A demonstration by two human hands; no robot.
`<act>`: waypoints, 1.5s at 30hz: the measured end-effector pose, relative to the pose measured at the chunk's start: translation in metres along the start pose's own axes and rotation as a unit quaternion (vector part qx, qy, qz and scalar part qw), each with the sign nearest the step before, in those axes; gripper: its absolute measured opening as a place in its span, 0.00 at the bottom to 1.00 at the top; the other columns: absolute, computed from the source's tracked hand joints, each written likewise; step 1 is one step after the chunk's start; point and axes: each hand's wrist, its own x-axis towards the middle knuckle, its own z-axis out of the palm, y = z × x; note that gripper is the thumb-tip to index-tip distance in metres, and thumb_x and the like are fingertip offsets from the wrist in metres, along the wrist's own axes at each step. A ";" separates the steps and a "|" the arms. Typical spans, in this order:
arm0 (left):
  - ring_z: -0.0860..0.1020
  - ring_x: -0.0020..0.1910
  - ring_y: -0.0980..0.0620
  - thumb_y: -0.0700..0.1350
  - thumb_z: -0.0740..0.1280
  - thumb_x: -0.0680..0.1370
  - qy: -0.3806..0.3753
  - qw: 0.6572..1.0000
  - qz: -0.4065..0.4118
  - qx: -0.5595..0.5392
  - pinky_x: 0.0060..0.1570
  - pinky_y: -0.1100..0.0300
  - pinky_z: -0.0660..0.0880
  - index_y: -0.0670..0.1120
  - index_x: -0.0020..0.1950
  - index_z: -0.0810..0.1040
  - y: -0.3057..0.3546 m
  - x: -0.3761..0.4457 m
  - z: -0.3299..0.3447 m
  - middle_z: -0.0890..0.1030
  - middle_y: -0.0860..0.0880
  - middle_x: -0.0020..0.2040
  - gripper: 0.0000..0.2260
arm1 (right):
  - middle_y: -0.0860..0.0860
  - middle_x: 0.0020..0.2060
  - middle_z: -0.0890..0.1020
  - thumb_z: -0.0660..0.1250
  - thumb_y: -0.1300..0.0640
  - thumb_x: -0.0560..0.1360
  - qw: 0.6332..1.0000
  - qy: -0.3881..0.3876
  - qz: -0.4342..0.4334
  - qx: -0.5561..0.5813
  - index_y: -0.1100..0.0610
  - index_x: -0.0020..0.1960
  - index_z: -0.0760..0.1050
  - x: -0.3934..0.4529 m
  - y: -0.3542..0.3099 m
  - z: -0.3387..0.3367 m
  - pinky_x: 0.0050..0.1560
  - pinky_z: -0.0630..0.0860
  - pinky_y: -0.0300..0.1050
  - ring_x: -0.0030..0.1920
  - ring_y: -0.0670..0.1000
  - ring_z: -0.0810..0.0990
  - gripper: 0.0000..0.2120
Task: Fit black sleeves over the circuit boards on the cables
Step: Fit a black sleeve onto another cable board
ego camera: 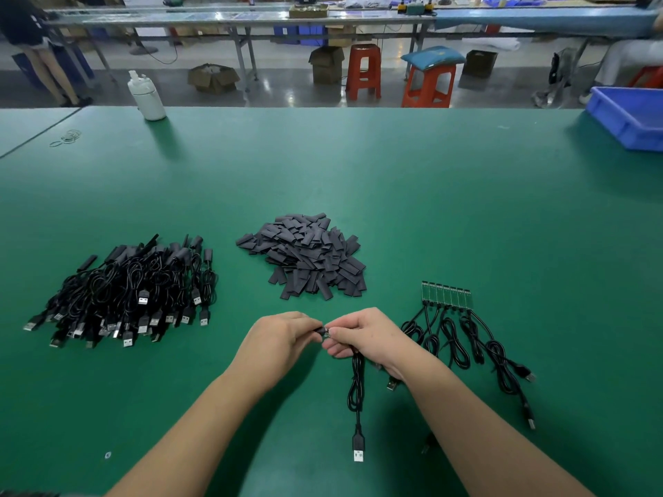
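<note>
Two hands meet at table centre, your left hand [283,333] and right hand [362,333] pinching one small dark piece [325,331] between the fingertips.

Sleeve or board end, cannot tell which, it is mostly hidden; its cable [357,385] hangs from your right hand down to a plug [358,450] lying on the green table [466,209]. Loose sleeve pile [308,256] sits just beyond your hands. Bare boards [446,295] in a row lie to your right, cables trailing toward you. Cable heap [129,292] at left; white bottle [147,96] far left, blue bin [631,116] far right.
</note>
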 end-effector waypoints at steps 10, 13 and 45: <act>0.80 0.48 0.48 0.46 0.65 0.80 -0.081 0.991 0.036 0.096 0.48 0.52 0.76 0.49 0.61 0.80 -0.001 0.000 0.008 0.81 0.50 0.50 0.10 | 0.61 0.47 0.85 0.65 0.66 0.80 0.999 -0.008 0.009 -0.051 0.68 0.58 0.80 0.001 -0.004 0.003 0.55 0.82 0.48 0.46 0.53 0.85 0.09; 0.79 0.49 0.46 0.42 0.64 0.79 -0.124 0.979 0.034 0.155 0.49 0.52 0.75 0.49 0.65 0.75 0.001 0.001 0.009 0.78 0.49 0.52 0.14 | 0.60 0.46 0.85 0.62 0.67 0.81 0.995 -0.006 0.011 -0.096 0.66 0.60 0.80 0.001 -0.007 0.008 0.56 0.81 0.49 0.44 0.52 0.83 0.11; 0.74 0.52 0.37 0.38 0.70 0.76 0.110 0.896 -0.361 0.236 0.47 0.48 0.71 0.40 0.62 0.77 -0.127 0.027 -0.035 0.77 0.39 0.54 0.15 | 0.54 0.63 0.80 0.58 0.55 0.83 0.839 0.244 0.076 -0.479 0.57 0.66 0.76 -0.011 -0.031 -0.139 0.63 0.74 0.51 0.62 0.56 0.78 0.15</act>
